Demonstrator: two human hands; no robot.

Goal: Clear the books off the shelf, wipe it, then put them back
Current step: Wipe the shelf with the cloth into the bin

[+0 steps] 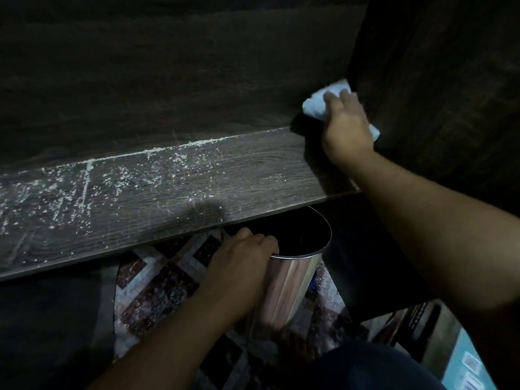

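Gripping crumpled white cloth (312, 106) in right hand (347, 128), pressed into far right corner of dark wood-grain shelf (253, 175). Clutching rim of shiny steel bin (292, 277) with left hand (242, 257), just under shelf's front edge. Best to drag white grit (112, 181) rightward, then off the edge into bin. Dim room, patterned floor (157, 280) below. No books on shelf.
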